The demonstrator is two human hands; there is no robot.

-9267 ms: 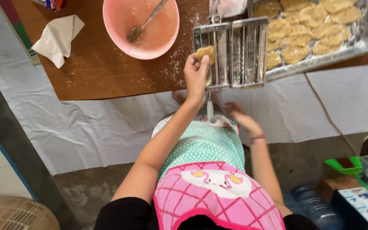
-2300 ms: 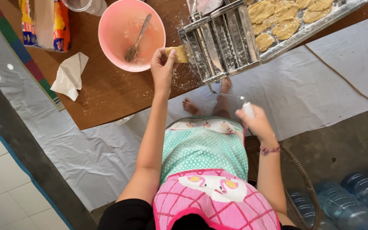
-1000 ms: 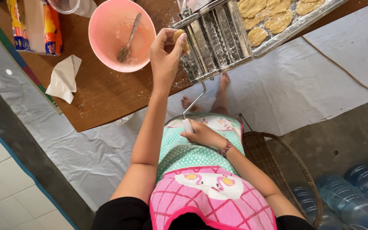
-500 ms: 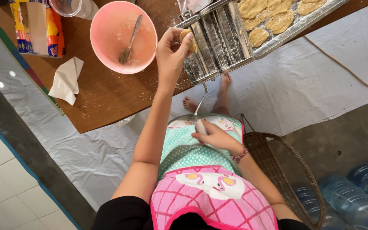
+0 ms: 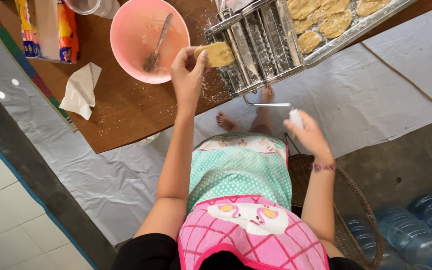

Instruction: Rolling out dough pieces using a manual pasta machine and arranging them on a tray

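Note:
My left hand (image 5: 188,75) pinches a flat piece of yellowish dough (image 5: 215,54) and holds it against the top of a metal roller machine (image 5: 258,47) at the edge of a brown wooden table (image 5: 121,110). My right hand (image 5: 308,135) grips the white knob of the machine's crank handle (image 5: 276,105) below the table edge, out to the right. A metal tray (image 5: 348,25) behind the machine carries several flattened dough rounds.
A pink bowl (image 5: 148,40) with a spoon (image 5: 157,45) stands left of the machine. A crumpled tissue (image 5: 81,90) and a yellow packet (image 5: 48,27) lie further left. White sheeting covers the floor. A wicker stool (image 5: 348,200) and water bottles (image 5: 421,235) sit at the lower right.
My right hand has swung the crank handle from near my lap out to the right and upward. My left hand still holds the dough at the machine's top.

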